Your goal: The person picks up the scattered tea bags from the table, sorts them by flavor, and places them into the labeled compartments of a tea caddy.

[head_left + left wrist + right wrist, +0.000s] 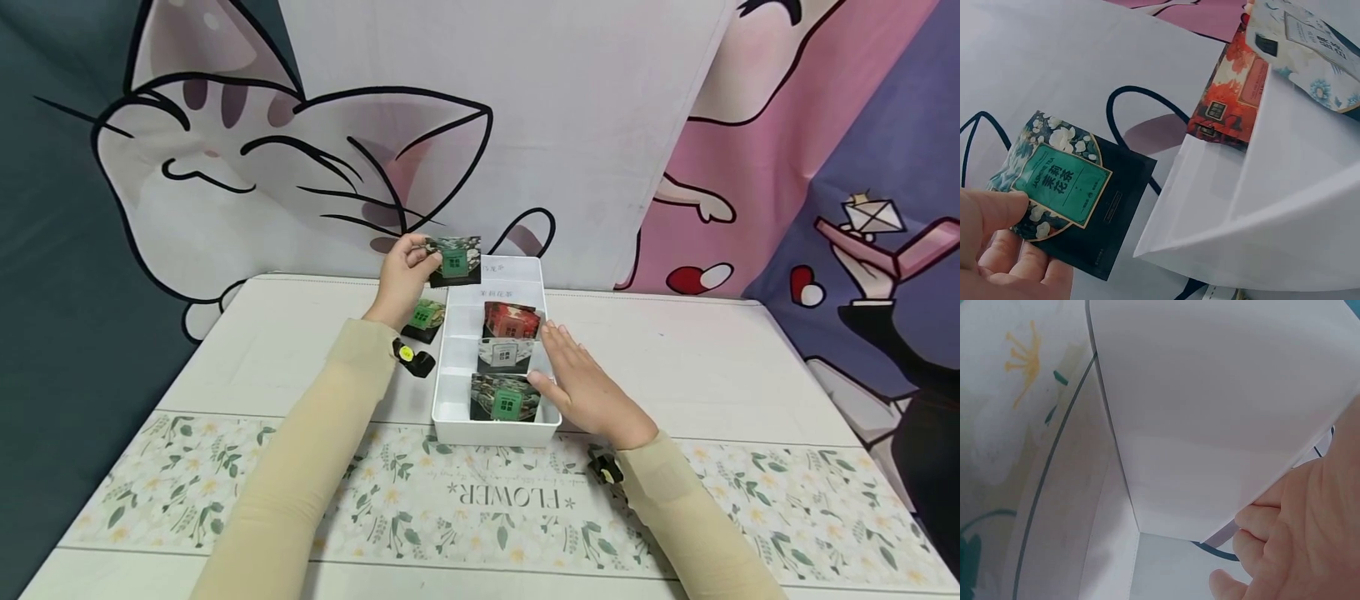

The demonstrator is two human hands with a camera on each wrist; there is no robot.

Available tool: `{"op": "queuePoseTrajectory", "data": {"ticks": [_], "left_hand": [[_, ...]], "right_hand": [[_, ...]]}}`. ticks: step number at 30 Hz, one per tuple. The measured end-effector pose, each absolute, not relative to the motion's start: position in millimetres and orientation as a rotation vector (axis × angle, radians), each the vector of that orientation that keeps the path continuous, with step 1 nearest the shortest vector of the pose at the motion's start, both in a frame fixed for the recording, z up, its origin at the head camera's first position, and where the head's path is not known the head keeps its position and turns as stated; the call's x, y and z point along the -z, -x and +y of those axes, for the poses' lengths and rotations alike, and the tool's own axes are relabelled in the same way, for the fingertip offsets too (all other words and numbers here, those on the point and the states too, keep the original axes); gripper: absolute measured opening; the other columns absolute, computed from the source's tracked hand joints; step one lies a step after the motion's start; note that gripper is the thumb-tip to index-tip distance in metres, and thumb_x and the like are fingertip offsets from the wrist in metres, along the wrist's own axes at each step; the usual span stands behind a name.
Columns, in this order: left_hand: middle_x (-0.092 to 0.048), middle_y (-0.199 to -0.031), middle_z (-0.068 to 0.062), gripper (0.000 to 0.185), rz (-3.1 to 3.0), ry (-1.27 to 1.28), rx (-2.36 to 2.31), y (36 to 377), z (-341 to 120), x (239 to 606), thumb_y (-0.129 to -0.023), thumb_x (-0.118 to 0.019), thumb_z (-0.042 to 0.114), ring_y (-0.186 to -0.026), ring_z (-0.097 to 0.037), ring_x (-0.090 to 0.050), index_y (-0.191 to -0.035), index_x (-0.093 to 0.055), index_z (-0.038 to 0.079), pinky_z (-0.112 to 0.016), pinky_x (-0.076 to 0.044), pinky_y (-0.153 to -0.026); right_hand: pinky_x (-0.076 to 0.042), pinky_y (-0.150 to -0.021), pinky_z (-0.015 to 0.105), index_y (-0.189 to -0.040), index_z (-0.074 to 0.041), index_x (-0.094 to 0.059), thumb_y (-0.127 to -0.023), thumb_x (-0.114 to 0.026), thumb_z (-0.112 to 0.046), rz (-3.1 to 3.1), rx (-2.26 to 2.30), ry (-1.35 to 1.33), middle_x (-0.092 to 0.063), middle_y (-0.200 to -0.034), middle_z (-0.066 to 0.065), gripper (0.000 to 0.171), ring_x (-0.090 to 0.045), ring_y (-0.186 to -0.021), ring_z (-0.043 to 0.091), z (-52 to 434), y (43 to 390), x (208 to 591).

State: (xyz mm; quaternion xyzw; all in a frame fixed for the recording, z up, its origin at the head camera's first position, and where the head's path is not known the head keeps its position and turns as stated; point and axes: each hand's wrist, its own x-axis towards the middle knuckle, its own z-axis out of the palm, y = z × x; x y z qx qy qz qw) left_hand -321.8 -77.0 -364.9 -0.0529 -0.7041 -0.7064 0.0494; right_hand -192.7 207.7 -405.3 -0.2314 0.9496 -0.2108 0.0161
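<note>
My left hand (403, 279) pinches a dark green jasmine tea sachet (454, 262) between thumb and fingers, above the far left part of a white divided box (495, 433). In the left wrist view, the sachet (1066, 181) shows its green label and white flowers, beside the box wall. My right hand (588, 383) rests at the box's right rim with fingers extended. Inside the box stand a red sachet (512, 320), a white one (505, 355) and a dark green one (506, 398), in separate compartments from middle to near end.
A green and yellow sachet (425, 317) lies on the table left of the box, partly beside the left wrist. Beneath the box's near end runs a floral table strip (502, 508). A cartoon-printed cloth (600, 125) hangs behind the table.
</note>
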Motion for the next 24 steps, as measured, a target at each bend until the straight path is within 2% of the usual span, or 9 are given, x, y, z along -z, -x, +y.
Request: {"op": "queuePoseTrajectory", "data": {"ticks": [5,10,13,24], "left_hand": [[-0.056,-0.124,-0.008,0.038,-2.172,0.189,2.159,322.2,-74.5,368.3,-0.103,-0.059,0.007,-0.113,-0.012,-0.052,-0.138,-0.050,-0.001,-0.029,-0.047,-0.097],[-0.060,-0.107,-0.003,0.036,-2.158,0.231,2.196,324.1,-72.2,371.1,-0.101,-0.060,0.005,-0.094,-0.012,-0.057,-0.135,-0.051,-0.003,-0.023,-0.049,-0.081],[-0.061,-0.102,-0.001,0.034,-2.153,0.237,2.218,326.5,-71.4,373.8,-0.101,-0.060,0.005,-0.089,-0.011,-0.058,-0.133,-0.052,-0.003,-0.021,-0.050,-0.078],[-0.059,-0.110,-0.004,0.038,-2.218,0.226,2.225,331.7,-69.0,378.5,-0.101,-0.060,0.005,-0.095,-0.009,-0.058,-0.138,-0.051,-0.002,-0.033,-0.051,-0.098]], "right_hand": [[-0.009,-0.125,0.055,-0.161,0.001,-0.010,-0.109,-0.037,-0.048,2.957,0.656,0.721,-0.008,-0.169,0.017,0.077,-0.001,-0.156,0.033,207.2,192.7,404.2],[-0.009,-0.125,0.055,-0.161,0.002,-0.010,-0.109,-0.037,-0.048,2.958,0.651,0.718,-0.006,-0.169,0.016,0.076,-0.001,-0.156,0.033,207.3,193.1,404.1],[-0.010,-0.124,0.056,-0.161,0.002,-0.010,-0.109,-0.036,-0.048,2.957,0.651,0.718,-0.007,-0.169,0.017,0.076,0.000,-0.156,0.033,207.3,193.5,404.3],[-0.010,-0.124,0.056,-0.161,0.001,-0.010,-0.109,-0.037,-0.048,2.951,0.664,0.721,-0.006,-0.169,0.016,0.077,0.000,-0.156,0.033,208.1,193.3,405.6]]}}
